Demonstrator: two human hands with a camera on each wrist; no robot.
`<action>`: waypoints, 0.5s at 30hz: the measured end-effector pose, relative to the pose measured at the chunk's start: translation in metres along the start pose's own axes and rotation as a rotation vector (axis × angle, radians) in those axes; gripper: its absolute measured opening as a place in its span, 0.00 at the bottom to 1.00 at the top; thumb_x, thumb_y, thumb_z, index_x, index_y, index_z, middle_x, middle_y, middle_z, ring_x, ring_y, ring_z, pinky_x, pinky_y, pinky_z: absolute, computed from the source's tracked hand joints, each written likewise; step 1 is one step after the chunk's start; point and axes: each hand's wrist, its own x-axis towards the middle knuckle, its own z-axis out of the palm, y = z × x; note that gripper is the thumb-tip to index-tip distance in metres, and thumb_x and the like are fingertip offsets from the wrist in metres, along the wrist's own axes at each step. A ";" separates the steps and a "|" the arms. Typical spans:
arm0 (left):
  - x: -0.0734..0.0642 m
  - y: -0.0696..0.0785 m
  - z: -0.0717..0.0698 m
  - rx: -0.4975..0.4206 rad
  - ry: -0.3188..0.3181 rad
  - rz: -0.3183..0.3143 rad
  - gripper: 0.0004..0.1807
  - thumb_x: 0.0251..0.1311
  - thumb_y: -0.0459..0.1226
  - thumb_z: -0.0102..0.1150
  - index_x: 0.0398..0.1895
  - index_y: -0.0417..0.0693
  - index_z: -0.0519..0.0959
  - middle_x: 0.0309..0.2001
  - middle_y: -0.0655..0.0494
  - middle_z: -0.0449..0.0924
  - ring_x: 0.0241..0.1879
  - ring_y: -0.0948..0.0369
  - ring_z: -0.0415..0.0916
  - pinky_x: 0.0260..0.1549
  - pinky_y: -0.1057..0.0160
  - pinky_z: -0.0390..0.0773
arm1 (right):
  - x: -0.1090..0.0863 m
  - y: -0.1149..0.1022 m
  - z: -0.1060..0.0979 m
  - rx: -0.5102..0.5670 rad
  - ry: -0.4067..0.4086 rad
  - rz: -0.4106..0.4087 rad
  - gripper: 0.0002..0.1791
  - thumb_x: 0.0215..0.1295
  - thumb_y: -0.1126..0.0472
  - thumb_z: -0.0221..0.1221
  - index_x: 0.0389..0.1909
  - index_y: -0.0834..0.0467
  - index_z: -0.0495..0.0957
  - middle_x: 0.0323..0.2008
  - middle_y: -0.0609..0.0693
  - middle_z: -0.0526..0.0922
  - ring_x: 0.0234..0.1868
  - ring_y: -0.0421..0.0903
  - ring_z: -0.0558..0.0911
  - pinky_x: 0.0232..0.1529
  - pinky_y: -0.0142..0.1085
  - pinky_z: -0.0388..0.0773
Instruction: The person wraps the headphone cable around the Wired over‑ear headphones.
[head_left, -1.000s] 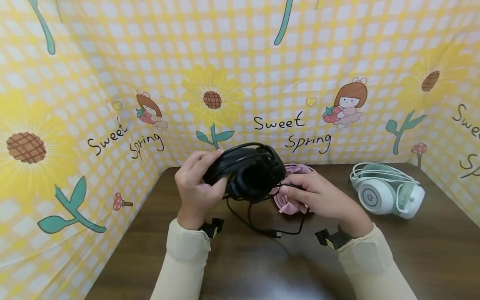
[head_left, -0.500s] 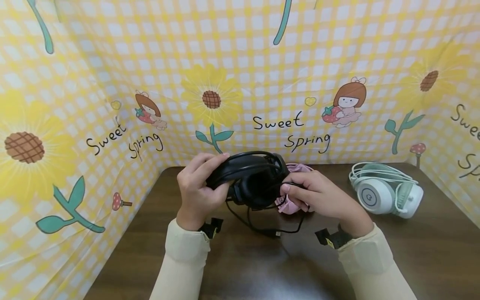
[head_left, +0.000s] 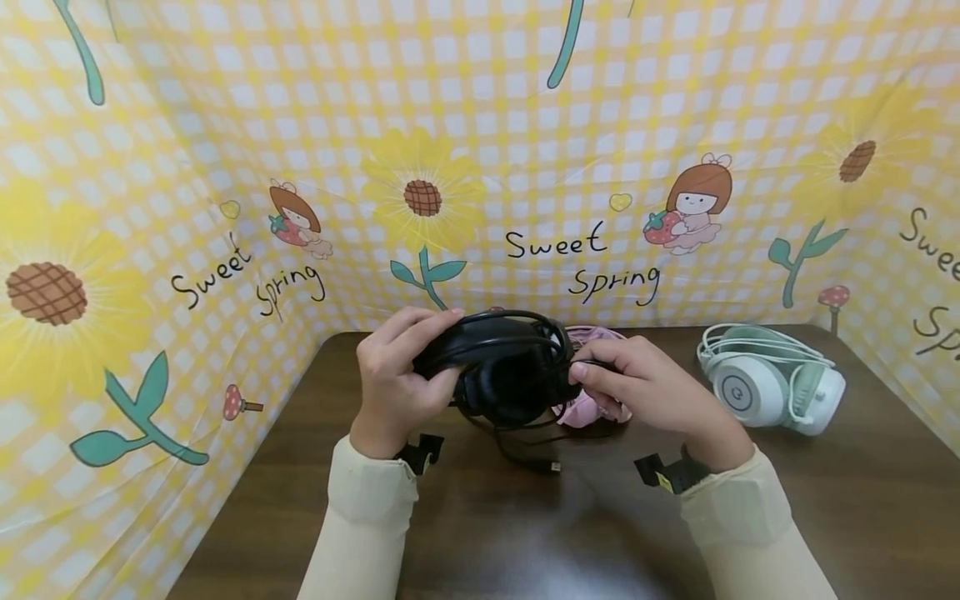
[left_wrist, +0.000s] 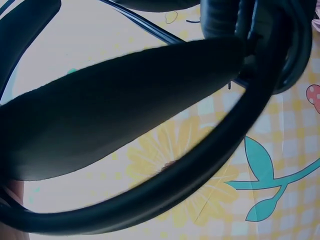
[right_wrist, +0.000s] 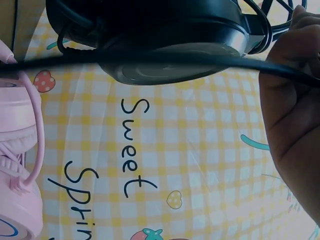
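Observation:
A pair of black over-ear headphones (head_left: 510, 387) is held over the brown table in the head view. My left hand (head_left: 405, 379) grips its headband from the left, thumb underneath and fingers over the top. In the left wrist view the padded band (left_wrist: 120, 105) and outer hoop (left_wrist: 165, 182) fill the frame. My right hand (head_left: 645, 383) pinches the thin black cable (head_left: 596, 363) beside the right ear cup. That cable crosses the right wrist view below the ear cup (right_wrist: 170, 45). The cable's USB plug (head_left: 553, 467) hangs below the headphones.
Pink headphones (head_left: 585, 412) lie behind my right hand, partly hidden by it. White and mint green headphones (head_left: 753, 392) lie at the right of the brown table (head_left: 495, 542). A yellow checked cloth (head_left: 480, 108) stands behind and to the sides.
The black headphones have come down and tilted slightly, with my left hand moving a little right. My right hand has shifted slightly right with the cable, and the hanging cable loop has changed shape.

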 end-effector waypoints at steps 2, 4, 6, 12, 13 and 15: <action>0.000 -0.001 0.000 -0.006 0.002 -0.008 0.17 0.49 0.31 0.56 0.43 0.43 0.87 0.31 0.50 0.81 0.24 0.57 0.76 0.19 0.60 0.71 | 0.000 0.001 -0.001 0.004 0.007 -0.001 0.10 0.73 0.63 0.53 0.31 0.59 0.76 0.15 0.46 0.70 0.15 0.47 0.71 0.16 0.36 0.71; 0.000 -0.001 -0.001 -0.015 0.005 -0.013 0.18 0.48 0.31 0.55 0.43 0.43 0.87 0.32 0.50 0.82 0.24 0.57 0.76 0.19 0.60 0.70 | -0.001 0.001 -0.002 0.008 0.017 0.002 0.11 0.73 0.63 0.53 0.29 0.57 0.75 0.15 0.47 0.70 0.16 0.47 0.72 0.16 0.36 0.71; 0.000 -0.001 -0.001 -0.025 0.004 -0.018 0.18 0.48 0.31 0.54 0.42 0.43 0.87 0.32 0.50 0.82 0.24 0.58 0.76 0.18 0.61 0.69 | -0.002 0.002 -0.003 0.004 0.023 0.003 0.12 0.73 0.63 0.53 0.27 0.55 0.74 0.16 0.47 0.71 0.17 0.46 0.73 0.17 0.37 0.72; -0.001 0.001 -0.004 -0.064 -0.016 -0.023 0.16 0.49 0.31 0.57 0.42 0.43 0.87 0.32 0.51 0.82 0.25 0.58 0.76 0.19 0.61 0.71 | -0.004 0.001 -0.008 -0.036 0.047 -0.005 0.10 0.73 0.63 0.53 0.29 0.52 0.76 0.16 0.46 0.71 0.17 0.45 0.74 0.18 0.37 0.73; -0.001 0.001 -0.004 -0.073 -0.020 -0.023 0.16 0.49 0.30 0.57 0.42 0.42 0.87 0.32 0.50 0.82 0.25 0.58 0.76 0.20 0.61 0.71 | -0.004 0.000 -0.009 -0.045 0.055 -0.005 0.10 0.72 0.63 0.53 0.29 0.51 0.76 0.15 0.45 0.71 0.16 0.44 0.73 0.18 0.37 0.73; 0.000 0.001 -0.005 -0.095 -0.026 -0.026 0.16 0.49 0.30 0.58 0.42 0.42 0.86 0.32 0.50 0.82 0.25 0.58 0.76 0.20 0.61 0.71 | -0.005 0.000 -0.011 -0.061 0.071 -0.003 0.10 0.72 0.63 0.53 0.29 0.51 0.76 0.15 0.45 0.70 0.15 0.44 0.71 0.17 0.37 0.71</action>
